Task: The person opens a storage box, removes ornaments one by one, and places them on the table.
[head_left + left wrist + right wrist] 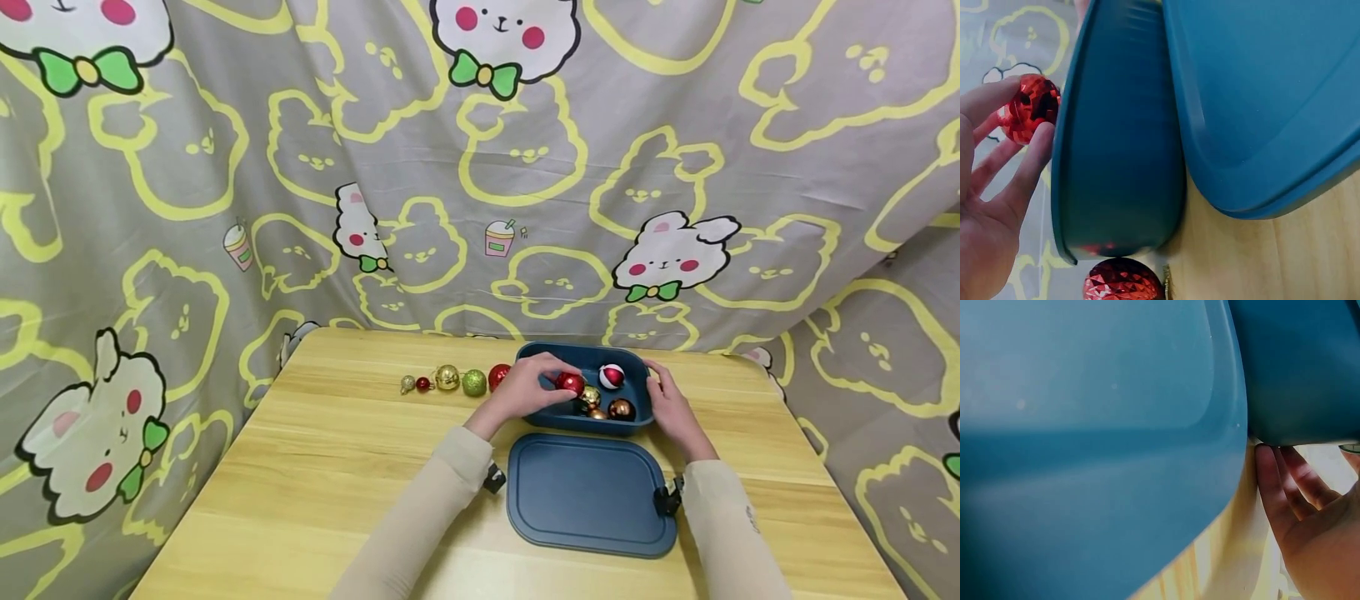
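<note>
My left hand (528, 385) pinches a shiny faceted red Christmas ball (570, 383) between thumb and fingers, above the inside of a dark blue box (536, 417). The left wrist view shows the same red ball (1030, 109) just past the box rim. Inside the box lie a red-and-white ball (612, 376), a gold ball (591, 396), a brown ball (621, 409) and a copper one (597, 413). My right hand (673, 408) rests against the box's right side; in the right wrist view its fairly straight fingers (1270, 475) touch the outer wall.
A blue lid (592, 496) lies flat in front of the box. Left of the box runs a row of balls: red (499, 377), green (474, 382), gold (447, 377), small red (423, 384) and small glittery gold (407, 384). A patterned curtain (420, 275) hangs behind the wooden table (322, 483).
</note>
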A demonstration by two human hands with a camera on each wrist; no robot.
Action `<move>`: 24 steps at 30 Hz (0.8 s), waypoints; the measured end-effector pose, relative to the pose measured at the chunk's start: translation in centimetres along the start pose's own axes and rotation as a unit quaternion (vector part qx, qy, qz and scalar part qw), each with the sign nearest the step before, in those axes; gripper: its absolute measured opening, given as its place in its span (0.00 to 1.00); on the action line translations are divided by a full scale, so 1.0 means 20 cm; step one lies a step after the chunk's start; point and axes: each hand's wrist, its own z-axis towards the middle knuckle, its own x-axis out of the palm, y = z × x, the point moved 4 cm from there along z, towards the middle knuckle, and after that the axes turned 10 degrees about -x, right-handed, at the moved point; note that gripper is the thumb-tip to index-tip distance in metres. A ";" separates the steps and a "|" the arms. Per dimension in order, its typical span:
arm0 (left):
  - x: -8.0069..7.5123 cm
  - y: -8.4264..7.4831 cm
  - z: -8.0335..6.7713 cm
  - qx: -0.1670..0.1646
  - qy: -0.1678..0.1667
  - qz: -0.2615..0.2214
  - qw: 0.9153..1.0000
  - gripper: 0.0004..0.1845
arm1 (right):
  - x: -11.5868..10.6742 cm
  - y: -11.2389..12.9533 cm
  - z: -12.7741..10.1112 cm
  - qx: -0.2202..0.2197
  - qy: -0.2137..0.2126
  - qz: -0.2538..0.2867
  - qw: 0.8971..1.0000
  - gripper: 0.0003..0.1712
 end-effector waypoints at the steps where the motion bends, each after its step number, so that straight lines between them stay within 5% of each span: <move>1: -0.01 0.00 0.00 -0.001 -0.001 -0.003 1.000 0.19 | 0.00 0.00 0.00 -0.002 -0.001 -0.001 1.000 0.34; 10: -0.07 -0.03 -0.05 0.007 -0.003 -0.030 1.000 0.19 | 0.00 0.00 0.01 -0.005 -0.001 -0.003 1.000 0.34; 24: -0.18 0.03 -0.12 0.002 -0.027 -0.047 0.999 0.19 | 0.00 0.00 0.01 -0.004 -0.001 -0.006 1.000 0.34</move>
